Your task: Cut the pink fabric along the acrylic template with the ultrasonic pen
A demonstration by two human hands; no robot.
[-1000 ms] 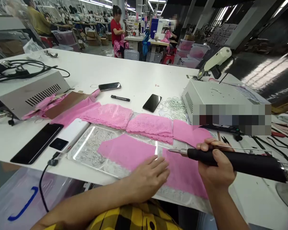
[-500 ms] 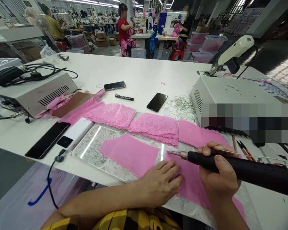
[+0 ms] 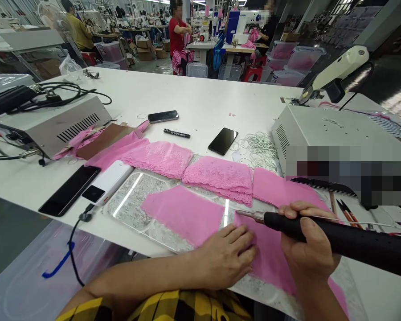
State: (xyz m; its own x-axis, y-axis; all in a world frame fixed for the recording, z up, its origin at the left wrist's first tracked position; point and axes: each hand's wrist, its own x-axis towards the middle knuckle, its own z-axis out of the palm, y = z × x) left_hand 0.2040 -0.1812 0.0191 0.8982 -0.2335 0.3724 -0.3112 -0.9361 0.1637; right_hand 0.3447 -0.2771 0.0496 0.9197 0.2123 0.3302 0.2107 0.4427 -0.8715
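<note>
My right hand (image 3: pixel 309 249) is wrapped around a thick black-handled tool (image 3: pixel 357 243) with a slim pointed metal tip, soldering-iron-like in shape. Its tip (image 3: pixel 245 215) points left, at the upper left corner of a pink fabric piece (image 3: pixel 274 263); whether it touches the cloth I cannot tell. My left hand (image 3: pixel 229 254) lies on that piece's left edge, fingers outstretched and pressed down just below the tip. Left of it a second pink fabric piece (image 3: pixel 187 214) lies flat. Under both is a clear patterned plastic sheet (image 3: pixel 128 198).
Behind the pieces lie stacks of pink lace (image 3: pixel 217 176) and plain pink fabric (image 3: pixel 277 185). Phones (image 3: pixel 223 141), a marker (image 3: pixel 177 133), a white power bank (image 3: pixel 115 178) and tangled cord (image 3: pixel 259 149) are around. Metal boxes (image 3: pixel 83 122) flank the table. Co-workers are beyond.
The whole view has shifted slightly, with the table's things now a little further right in the picture. Both hands and the tool keep nearly the same place against the fabric.
</note>
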